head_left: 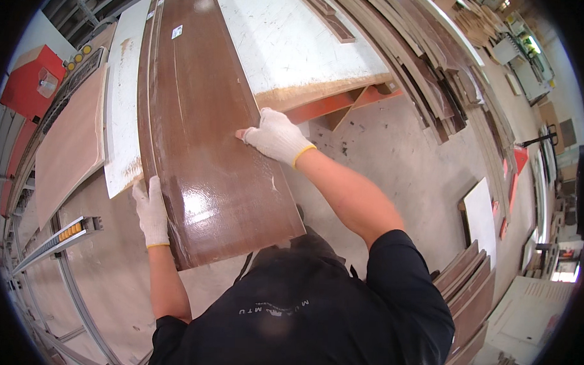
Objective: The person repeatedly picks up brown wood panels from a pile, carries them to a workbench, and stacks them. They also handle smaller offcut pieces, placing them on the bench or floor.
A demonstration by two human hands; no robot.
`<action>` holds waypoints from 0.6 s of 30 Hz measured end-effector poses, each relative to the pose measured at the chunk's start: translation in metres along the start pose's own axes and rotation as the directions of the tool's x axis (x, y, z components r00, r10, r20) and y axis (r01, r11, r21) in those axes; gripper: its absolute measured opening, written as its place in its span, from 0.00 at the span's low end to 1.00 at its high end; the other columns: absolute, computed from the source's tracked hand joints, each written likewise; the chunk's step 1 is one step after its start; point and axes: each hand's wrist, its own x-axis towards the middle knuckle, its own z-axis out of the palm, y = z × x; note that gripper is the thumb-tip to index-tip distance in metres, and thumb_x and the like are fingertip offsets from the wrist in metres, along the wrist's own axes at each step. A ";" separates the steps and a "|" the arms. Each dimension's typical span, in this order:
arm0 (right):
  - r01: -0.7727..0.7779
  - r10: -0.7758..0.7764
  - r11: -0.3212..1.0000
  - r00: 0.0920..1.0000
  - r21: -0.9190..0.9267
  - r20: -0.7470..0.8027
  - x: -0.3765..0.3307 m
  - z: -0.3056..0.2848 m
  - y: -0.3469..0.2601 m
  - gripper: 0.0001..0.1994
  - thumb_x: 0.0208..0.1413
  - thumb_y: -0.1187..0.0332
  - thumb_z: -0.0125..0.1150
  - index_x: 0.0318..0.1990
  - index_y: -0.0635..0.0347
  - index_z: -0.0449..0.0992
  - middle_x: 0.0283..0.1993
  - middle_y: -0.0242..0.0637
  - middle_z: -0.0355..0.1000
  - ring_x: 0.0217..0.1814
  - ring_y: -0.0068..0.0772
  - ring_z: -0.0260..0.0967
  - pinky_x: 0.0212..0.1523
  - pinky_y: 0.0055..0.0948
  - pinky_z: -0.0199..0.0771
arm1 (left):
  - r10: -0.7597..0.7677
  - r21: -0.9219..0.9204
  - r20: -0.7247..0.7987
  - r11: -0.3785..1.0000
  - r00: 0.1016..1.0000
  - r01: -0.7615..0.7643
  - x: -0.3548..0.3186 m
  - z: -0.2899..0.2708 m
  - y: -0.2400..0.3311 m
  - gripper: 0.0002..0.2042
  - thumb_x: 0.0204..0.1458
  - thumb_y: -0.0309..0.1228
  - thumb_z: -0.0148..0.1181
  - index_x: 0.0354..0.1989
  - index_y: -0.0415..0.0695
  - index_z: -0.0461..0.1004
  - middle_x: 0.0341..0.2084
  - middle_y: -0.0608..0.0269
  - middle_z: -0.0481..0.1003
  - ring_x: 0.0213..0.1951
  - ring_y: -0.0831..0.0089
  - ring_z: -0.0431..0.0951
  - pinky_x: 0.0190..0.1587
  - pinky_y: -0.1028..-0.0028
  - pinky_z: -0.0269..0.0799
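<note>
A long, glossy brown wood panel [204, 108] slopes down from the white-topped table [296, 54] toward my body, its near end by my waist. Along its left side a narrow brown strip or second board edge [148, 107] shows. My left hand [152, 213], in a white knit glove, grips the left edge near the close end, with the fingers partly hidden. In a matching glove, my right hand [275, 138] is clasped over the right edge, a bare fingertip resting on the top face. A small white label [177, 32] is stuck farther up the panel.
Stacked brown boards [412, 51] lie to the right of the table, and more boards [465, 291] stand at lower right. On the left are a pinkish-brown sheet [71, 146], a metal rail with yellow rollers [68, 231] and a red machine housing [35, 83].
</note>
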 end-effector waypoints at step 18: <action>0.424 -0.317 0.736 0.905 -0.527 0.284 0.082 -0.008 -0.036 0.26 0.64 0.49 0.55 0.48 0.66 0.85 0.52 0.56 0.81 0.57 0.58 0.79 0.61 0.49 0.78 | 0.141 0.344 -0.033 0.931 0.989 -0.121 0.021 -0.020 -0.014 0.37 0.67 0.56 0.52 0.74 0.39 0.61 0.73 0.40 0.62 0.73 0.41 0.62 0.73 0.51 0.60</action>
